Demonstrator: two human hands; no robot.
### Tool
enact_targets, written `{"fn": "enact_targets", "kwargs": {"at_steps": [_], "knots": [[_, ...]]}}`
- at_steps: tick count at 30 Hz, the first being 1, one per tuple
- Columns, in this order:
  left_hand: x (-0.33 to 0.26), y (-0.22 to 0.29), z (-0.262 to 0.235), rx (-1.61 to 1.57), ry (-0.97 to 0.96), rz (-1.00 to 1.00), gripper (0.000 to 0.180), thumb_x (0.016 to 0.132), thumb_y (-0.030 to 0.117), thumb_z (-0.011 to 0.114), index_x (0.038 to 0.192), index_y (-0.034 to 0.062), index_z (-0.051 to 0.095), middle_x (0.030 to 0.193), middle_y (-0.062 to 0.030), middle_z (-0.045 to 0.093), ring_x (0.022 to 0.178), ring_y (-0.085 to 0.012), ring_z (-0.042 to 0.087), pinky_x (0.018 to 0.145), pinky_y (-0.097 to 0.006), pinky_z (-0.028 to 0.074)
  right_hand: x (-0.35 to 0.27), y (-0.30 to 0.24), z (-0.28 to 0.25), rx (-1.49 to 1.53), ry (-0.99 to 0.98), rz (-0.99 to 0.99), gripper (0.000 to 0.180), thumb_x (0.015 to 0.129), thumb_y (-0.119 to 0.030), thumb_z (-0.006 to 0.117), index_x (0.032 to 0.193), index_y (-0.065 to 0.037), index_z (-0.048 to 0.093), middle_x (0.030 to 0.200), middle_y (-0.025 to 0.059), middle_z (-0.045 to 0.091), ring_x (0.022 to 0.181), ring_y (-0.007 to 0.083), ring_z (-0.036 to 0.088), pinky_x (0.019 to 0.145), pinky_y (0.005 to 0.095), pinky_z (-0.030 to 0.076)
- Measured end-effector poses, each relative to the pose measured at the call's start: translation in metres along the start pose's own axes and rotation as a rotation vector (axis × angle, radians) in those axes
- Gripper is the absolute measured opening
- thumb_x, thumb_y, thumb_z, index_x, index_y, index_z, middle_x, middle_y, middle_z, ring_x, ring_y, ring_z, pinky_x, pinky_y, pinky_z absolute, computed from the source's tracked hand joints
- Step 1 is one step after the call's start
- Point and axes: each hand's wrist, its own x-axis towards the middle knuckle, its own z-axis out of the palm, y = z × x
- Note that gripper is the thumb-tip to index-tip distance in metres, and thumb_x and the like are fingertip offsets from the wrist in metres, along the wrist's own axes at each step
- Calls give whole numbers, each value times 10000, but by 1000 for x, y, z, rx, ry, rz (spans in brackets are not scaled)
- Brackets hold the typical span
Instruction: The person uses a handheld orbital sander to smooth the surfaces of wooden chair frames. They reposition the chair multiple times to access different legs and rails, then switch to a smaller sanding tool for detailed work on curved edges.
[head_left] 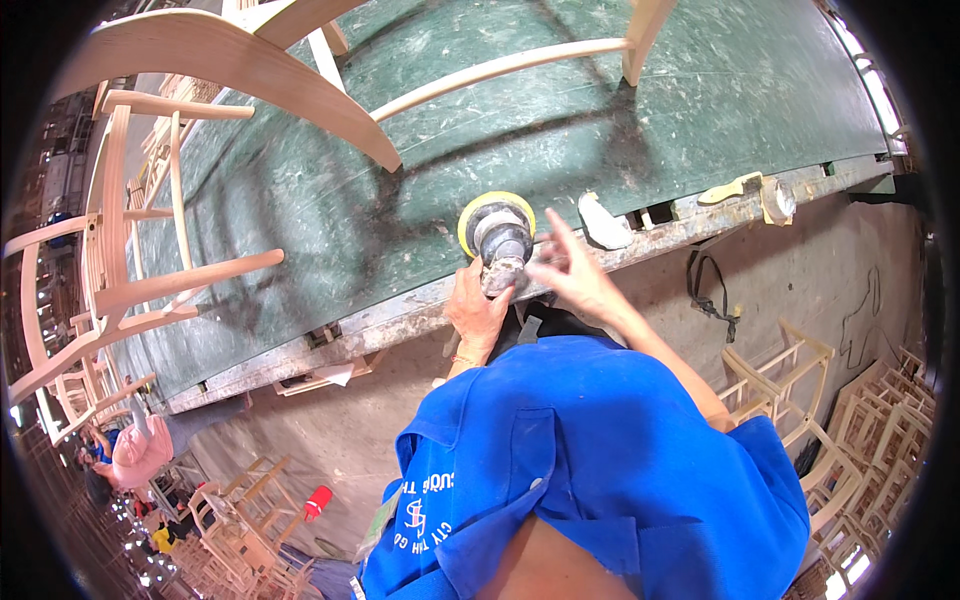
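A bright blue, short-sleeved cloth shirt [650,420] with an open pointed collar [490,545] carries white lettering and a red-and-white emblem [415,514] on its left chest. A thin reddish band [463,359] circles the left hand's [476,312] wrist.

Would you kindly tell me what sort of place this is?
Most likely a furniture workshop, judging by the sander, the green workbench and the piled wooden chair frames.

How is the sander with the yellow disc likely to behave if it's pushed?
The sander looks hard-shelled, so it is probably stiff. Being thick and compact, it may feel heavy for its size. Its yellow disc is round, so it could roll if set down on its edge.
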Motion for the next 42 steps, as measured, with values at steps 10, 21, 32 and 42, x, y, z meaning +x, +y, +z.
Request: {"fn": "enact_targets", "kwargs": {"at_steps": [10,21,32,42], "knots": [[10,55,6,-359,119,38,744,646,149,840,1279,54,459,1108,-153,557,981,-316,555,709,-380,486,17,-35,53,318,344,-270,908,719,-123,820,1430,-94,257,1273,192,471,1126,251,538,912,370,488],[14,51,6,-726,11,-10,684,741,10,733,1338,-29,402,1131,-165,570,930,-225,614,814,-331,505,37,-51,32,165,226,-444,859,697,-104,831,1397,-20,341,1285,130,473,1199,209,480,1010,334,420],[75,19,-40,-953,-221,-506,297,987,205,562,1187,12,459,714,-26,588,581,-60,549,510,-206,468,46,-22,46,-82,71,-243,859,645,-133,794,1384,-28,370,1259,174,527,1172,252,527,1005,340,423],[57,-16,-19,-1107,-440,-584,547,921,169,648,1379,59,369,835,-11,580,774,-89,600,603,-222,514,67,16,45,-228,94,-194,897,631,-248,789,1387,-26,362,1253,251,539,1172,373,540,998,403,433]]}}
